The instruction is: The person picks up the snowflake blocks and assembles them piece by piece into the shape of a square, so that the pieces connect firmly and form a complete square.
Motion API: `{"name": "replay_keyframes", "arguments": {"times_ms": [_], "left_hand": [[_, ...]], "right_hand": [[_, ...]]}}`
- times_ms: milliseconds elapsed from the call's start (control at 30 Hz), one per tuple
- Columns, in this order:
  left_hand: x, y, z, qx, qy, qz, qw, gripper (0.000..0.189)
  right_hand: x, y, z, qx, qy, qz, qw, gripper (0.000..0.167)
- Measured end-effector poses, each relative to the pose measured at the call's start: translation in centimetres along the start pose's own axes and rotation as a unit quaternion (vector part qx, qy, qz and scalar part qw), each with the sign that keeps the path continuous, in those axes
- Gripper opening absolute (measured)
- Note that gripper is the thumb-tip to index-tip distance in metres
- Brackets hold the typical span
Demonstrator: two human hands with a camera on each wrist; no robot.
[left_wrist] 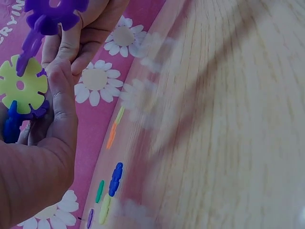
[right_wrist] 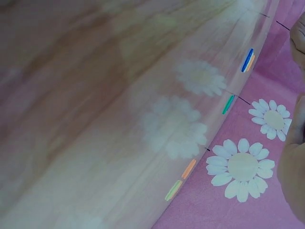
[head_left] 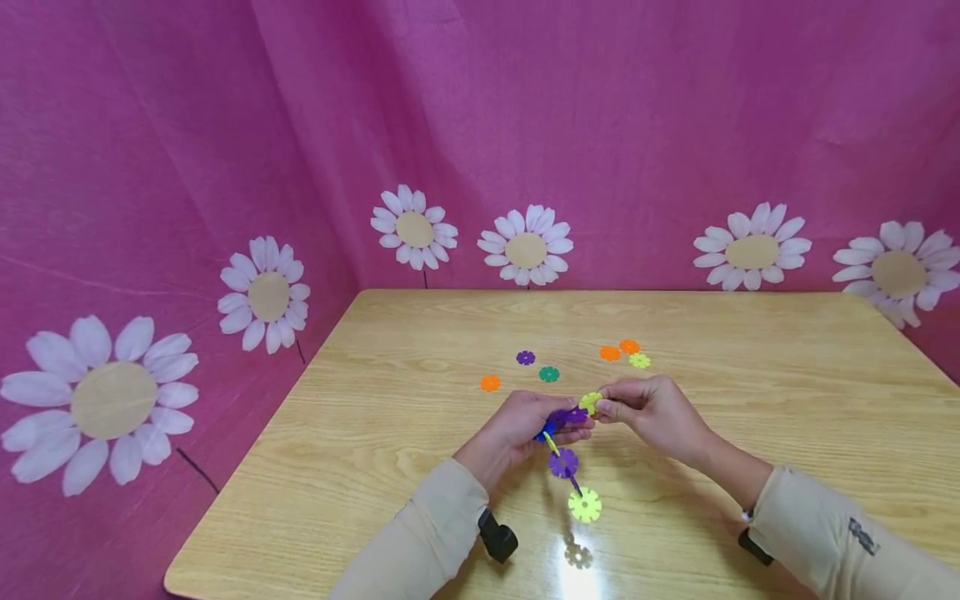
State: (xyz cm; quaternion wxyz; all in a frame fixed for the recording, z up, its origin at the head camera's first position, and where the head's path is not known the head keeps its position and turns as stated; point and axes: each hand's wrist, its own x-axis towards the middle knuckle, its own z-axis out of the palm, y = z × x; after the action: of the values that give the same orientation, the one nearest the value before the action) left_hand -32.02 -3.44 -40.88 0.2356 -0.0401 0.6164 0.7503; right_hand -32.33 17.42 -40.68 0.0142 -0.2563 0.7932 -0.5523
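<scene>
"One loose orange disc [head_left: 490,383] lies farthest left on your tabletop [head_left: 300,467]. What's beside it?"
"Your left grip [head_left: 517,423], thumb and fingers holding a chain of slotted discs [head_left: 563,463]. Behind it lie a loose purple disc [head_left: 526,357] and a green disc [head_left: 549,374]."
"Where's the rest of the chain?"
"Hanging below that grip, above your tabletop, ending in a lime disc [head_left: 585,505]."
"And your right grip [head_left: 663,421]?"
"Its thumb and forefinger pinch a yellow disc [head_left: 590,403] at the chain's upper end; whether they're joined, you can't tell. Farther back, slightly rightward, lie two orange discs [head_left: 610,353] and a loose yellow disc [head_left: 640,360]."
</scene>
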Motion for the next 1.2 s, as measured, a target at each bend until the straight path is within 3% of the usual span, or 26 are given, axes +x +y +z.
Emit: {"name": "replay_keyframes", "arguments": {"times_ms": [433,567,867,1200], "left_hand": [[0.2,-0.3,0.2,0.015,-0.034,-0.003,0.9993,0.027],[0.4,-0.2,0.3,-0.001,-0.053,-0.009,0.9985,0.029],[0.4,0.5,0.1,0.018,-0.081,-0.018,0.9964,0.05],[0.2,0.7,0.2,0.009,-0.08,-0.028,0.9964,0.037]], "right_hand": [[0.4,1.1,-1.3,-0.021,-0.013,0.002,0.9997,0.017],[0.6,1.3,-1.7,-0.03,-0.027,0.012,0.9991,0.017],[1.1,0.5,-1.4,-0.025,-0.042,0.047,0.9977,0.023],[0.9,0.1,-1.6,-0.033,-0.058,0.045,0.9967,0.022]]}}
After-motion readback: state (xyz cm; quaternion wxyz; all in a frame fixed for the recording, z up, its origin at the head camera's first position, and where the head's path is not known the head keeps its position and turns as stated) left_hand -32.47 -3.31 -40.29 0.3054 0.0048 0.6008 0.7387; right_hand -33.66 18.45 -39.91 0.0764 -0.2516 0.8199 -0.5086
